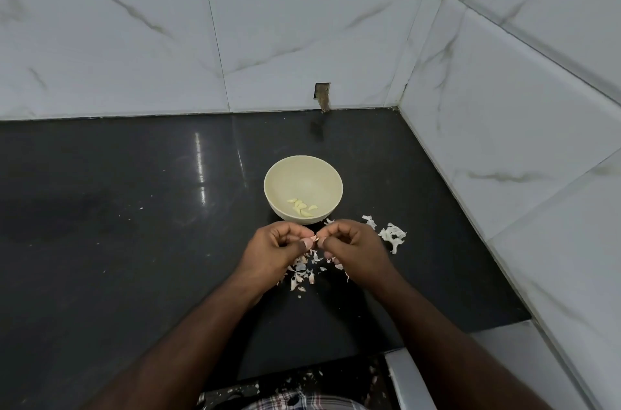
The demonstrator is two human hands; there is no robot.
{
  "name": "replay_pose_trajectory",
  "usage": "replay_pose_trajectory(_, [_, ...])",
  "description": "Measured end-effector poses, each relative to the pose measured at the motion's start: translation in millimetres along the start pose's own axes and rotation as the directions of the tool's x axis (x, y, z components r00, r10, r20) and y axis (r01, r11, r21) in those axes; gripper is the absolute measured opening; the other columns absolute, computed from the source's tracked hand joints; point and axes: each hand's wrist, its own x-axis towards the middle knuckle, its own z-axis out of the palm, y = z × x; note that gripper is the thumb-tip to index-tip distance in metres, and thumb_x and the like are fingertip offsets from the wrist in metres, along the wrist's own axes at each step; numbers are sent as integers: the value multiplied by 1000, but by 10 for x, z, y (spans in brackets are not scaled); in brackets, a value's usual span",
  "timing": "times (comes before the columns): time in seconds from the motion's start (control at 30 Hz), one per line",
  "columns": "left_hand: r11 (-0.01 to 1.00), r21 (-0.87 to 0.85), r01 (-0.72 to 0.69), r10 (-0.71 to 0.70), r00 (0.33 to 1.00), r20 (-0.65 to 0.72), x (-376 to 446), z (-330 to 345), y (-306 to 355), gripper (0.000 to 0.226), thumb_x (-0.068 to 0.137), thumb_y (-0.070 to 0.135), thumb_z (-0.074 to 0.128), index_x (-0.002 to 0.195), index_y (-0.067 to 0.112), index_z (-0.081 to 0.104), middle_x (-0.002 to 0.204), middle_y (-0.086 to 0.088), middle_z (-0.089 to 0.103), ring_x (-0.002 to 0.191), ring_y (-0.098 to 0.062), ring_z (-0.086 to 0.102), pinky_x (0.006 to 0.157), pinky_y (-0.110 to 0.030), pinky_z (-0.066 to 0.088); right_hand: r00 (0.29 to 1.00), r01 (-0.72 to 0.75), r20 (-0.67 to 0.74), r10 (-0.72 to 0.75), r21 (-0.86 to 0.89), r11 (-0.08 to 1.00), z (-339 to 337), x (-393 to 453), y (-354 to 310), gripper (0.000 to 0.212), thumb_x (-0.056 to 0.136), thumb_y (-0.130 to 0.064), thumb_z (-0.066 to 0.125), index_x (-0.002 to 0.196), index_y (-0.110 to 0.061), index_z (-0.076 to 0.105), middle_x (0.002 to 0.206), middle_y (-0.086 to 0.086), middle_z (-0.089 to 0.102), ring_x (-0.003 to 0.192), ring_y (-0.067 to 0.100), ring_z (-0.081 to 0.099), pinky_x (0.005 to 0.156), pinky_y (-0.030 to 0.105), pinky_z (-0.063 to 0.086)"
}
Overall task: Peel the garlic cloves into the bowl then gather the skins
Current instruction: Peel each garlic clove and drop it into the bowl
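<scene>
A cream bowl (303, 174) stands on the black counter and holds several peeled garlic cloves (301, 207). Just in front of it my left hand (274, 250) and my right hand (353, 248) meet, fingers curled. Between their fingertips they pinch a small garlic clove (313, 238) with pinkish skin; most of it is hidden by the fingers. Loose garlic skins (302, 270) lie scattered on the counter under and behind my hands. A larger white clump of skins (391, 235) lies to the right of the bowl.
The black counter (134, 225) ends at white marble-look tiled walls at the back (268, 40) and right (521, 141). A small broken gap (322, 97) shows at the back wall's base. More skin bits (302, 377) lie near the front edge.
</scene>
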Motion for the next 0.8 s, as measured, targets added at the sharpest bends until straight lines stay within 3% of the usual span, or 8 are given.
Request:
replay_pose_trajectory(0.13, [1000,3,8,-8,1000,7,2,3,17,8,89,8,72,92,14,75,84,-16,74,66,-9,64,62,-21,52,998,-15,62,11,74,997,-40,13,-19,4,86,-9,72,84,-11,74,63,-1,67,58,12,56,57,28,45])
replay_pose_trajectory(0.27, [1000,-19,8,-7,999,37,-10,7,25,10,87,6,74,95,11,75,83,-14,74,66,-8,64,60,-20,51,998,-9,63,6,55,998,-37,26,6,5,85,-17,73,80,-16,73,64,2,68,62,16,58,60,33,46])
replay_pose_trajectory(0.4, [999,-41,19,-18,999,45,-8,30,35,18,81,0,78,95,9,74,80,-6,75,67,-8,67,55,-16,50,997,-4,73,3,10,1000,-56,27,20,8,89,-12,71,82,-14,72,68,5,70,62,13,62,59,25,49])
replay_pose_trajectory(0.57, [995,-89,41,-42,999,-13,3,61,8,15,85,2,74,97,11,76,84,-12,76,68,-13,64,63,-23,52,997,-17,67,30,-190,982,-150,2,77,10,86,-15,69,77,-18,70,66,-2,69,61,8,63,66,35,53])
replay_pose_trajectory(0.67, [994,-100,37,-40,999,-25,-2,65,-8,15,87,3,72,98,12,77,85,-16,75,68,-14,63,67,-26,52,1000,-24,-7,23,-341,940,-274,-3,119,18,81,-9,70,78,-26,71,64,-13,67,58,-2,58,64,26,49])
replay_pose_trajectory(0.8, [998,-50,31,-31,999,-9,-3,75,-38,15,87,7,74,97,18,79,76,-12,70,66,-15,59,69,-29,49,995,79,-28,-94,-351,933,-352,-15,52,21,85,-16,73,102,-28,77,99,-17,72,87,-4,65,79,16,49])
